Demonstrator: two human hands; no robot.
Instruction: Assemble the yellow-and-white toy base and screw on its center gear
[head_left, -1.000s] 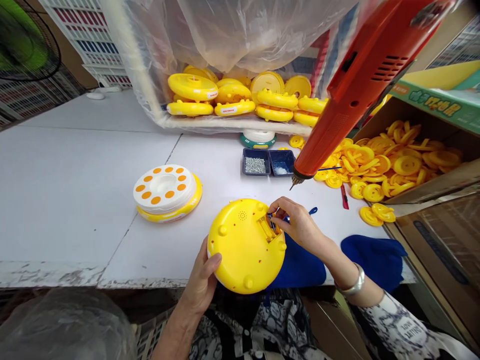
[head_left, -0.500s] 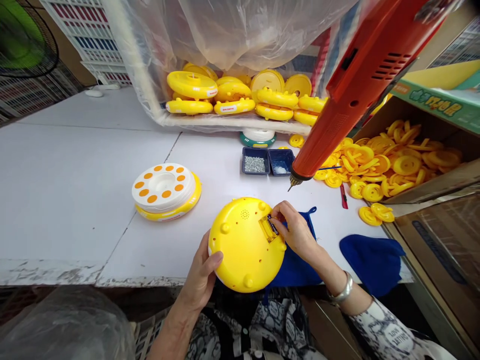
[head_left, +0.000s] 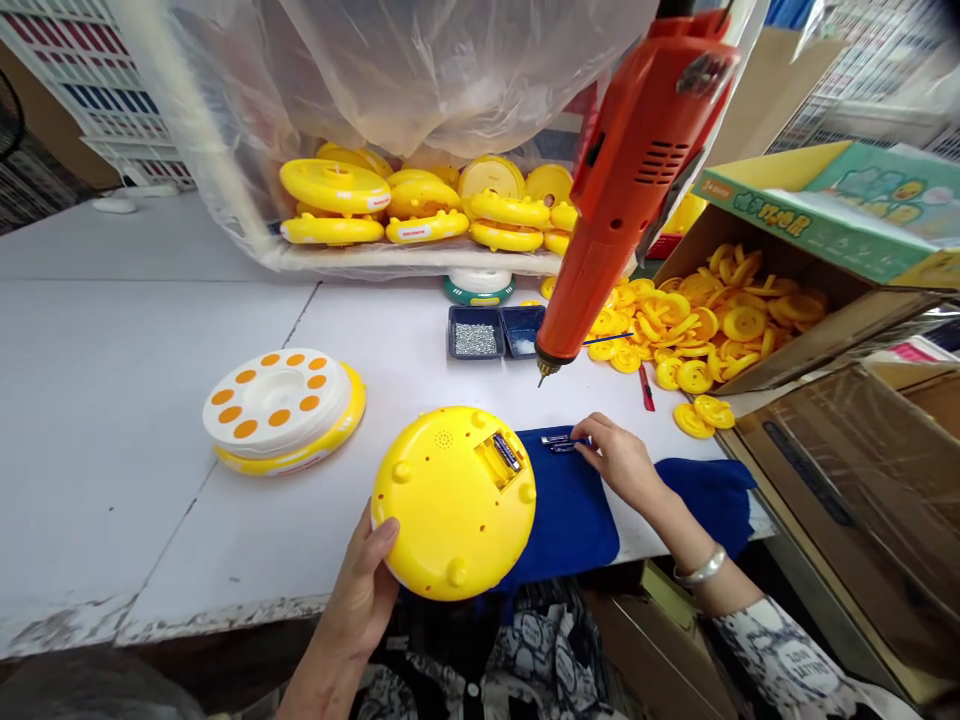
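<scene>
A round yellow toy base (head_left: 450, 505) lies upside down at the table's near edge, its battery bay (head_left: 504, 455) open with one battery inside. My left hand (head_left: 361, 590) grips the base's near-left rim, thumb on top. My right hand (head_left: 616, 460) rests on a blue cloth (head_left: 566, 510) just right of the base, its fingertips pinched on loose batteries (head_left: 556, 441) lying on the cloth.
An orange electric screwdriver (head_left: 622, 185) hangs tip-down above the cloth. A finished white and orange toy (head_left: 281, 408) sits to the left. A blue two-part tray (head_left: 491, 331) holds screws. A cardboard box (head_left: 840, 320) spills yellow discs (head_left: 697, 320). Yellow bases (head_left: 420, 205) stack under clear plastic behind.
My right hand left the battery bay and moved right to the batteries on the cloth. The camera view shifted, so everything sits further left.
</scene>
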